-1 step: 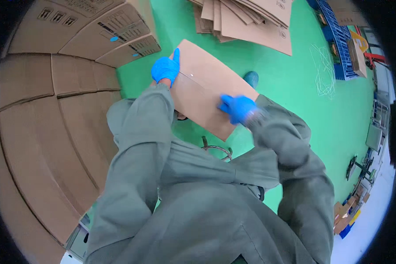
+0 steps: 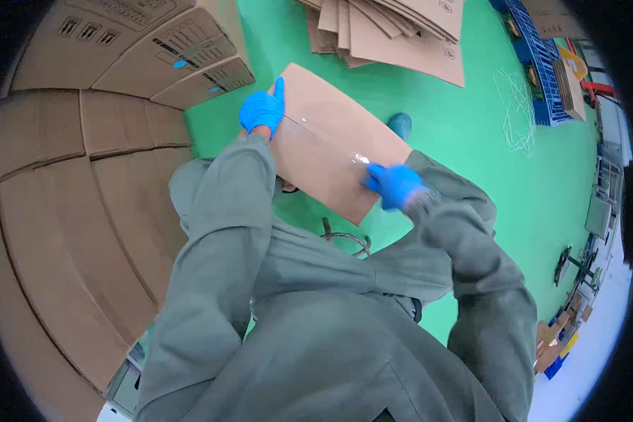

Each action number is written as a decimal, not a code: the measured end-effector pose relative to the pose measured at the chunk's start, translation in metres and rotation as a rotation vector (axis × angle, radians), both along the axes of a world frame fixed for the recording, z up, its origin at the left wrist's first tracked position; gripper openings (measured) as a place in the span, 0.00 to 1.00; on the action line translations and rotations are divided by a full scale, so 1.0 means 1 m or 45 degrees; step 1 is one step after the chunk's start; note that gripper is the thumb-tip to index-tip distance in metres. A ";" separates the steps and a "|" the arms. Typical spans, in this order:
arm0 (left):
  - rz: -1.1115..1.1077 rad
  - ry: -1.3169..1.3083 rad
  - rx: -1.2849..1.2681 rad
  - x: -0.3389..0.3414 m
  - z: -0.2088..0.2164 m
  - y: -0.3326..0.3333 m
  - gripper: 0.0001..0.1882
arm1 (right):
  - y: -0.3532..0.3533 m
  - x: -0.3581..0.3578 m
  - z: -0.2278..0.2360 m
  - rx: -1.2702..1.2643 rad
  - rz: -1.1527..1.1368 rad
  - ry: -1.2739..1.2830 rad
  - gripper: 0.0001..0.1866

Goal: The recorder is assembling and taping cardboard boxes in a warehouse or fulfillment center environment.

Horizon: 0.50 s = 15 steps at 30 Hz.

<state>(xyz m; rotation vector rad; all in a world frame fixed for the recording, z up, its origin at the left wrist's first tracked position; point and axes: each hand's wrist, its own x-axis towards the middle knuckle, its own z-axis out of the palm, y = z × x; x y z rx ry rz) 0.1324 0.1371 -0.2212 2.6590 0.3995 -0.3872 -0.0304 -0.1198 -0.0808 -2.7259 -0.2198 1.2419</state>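
Note:
A brown cardboard box lies slanted over my lap and between my knees, its broad face up. Along the seam of that face runs what looks like clear tape, with a bright glint near its right end. My left hand, in a blue glove, grips the box at its upper left edge, thumb pointing away from me. Beside the glint, my blue-gloved right hand is at the right part of the box face. Motion smears its fingers, so their pose and anything in them cannot be made out.
Large closed cartons are stacked along my left. Flattened cardboard sheets lie piled ahead on the green floor. To the right are loose white straps and a blue crate. A curved metal piece shows below the box.
My right hand has moved a little to the right and toward me along the box face, uncovering the glint on the seam. My left hand keeps its hold on the box.

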 end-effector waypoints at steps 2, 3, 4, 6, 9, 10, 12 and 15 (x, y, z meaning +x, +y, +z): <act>0.003 0.016 0.038 0.008 -0.005 -0.001 0.46 | -0.050 -0.052 -0.006 0.021 -0.082 -0.035 0.24; -0.012 0.061 0.044 0.014 -0.007 0.000 0.46 | -0.068 -0.071 -0.018 0.081 -0.138 -0.109 0.29; -0.009 0.007 0.055 0.018 -0.009 0.003 0.46 | -0.078 -0.089 -0.032 0.130 -0.192 -0.169 0.33; -0.031 -0.033 0.061 0.031 -0.010 0.011 0.47 | -0.088 -0.104 -0.070 0.215 -0.250 -0.304 0.41; 0.013 0.014 0.116 0.044 -0.010 0.028 0.48 | -0.084 -0.107 -0.128 0.378 -0.269 -0.412 0.45; -0.034 0.021 0.117 0.046 -0.010 0.033 0.47 | -0.083 -0.106 -0.144 0.402 -0.258 -0.429 0.44; -0.038 0.007 0.168 0.049 -0.011 0.039 0.47 | -0.081 -0.095 -0.171 0.399 -0.265 -0.407 0.41; -0.038 -0.041 0.178 0.048 -0.013 0.039 0.46 | -0.081 -0.084 -0.190 0.409 -0.276 -0.435 0.36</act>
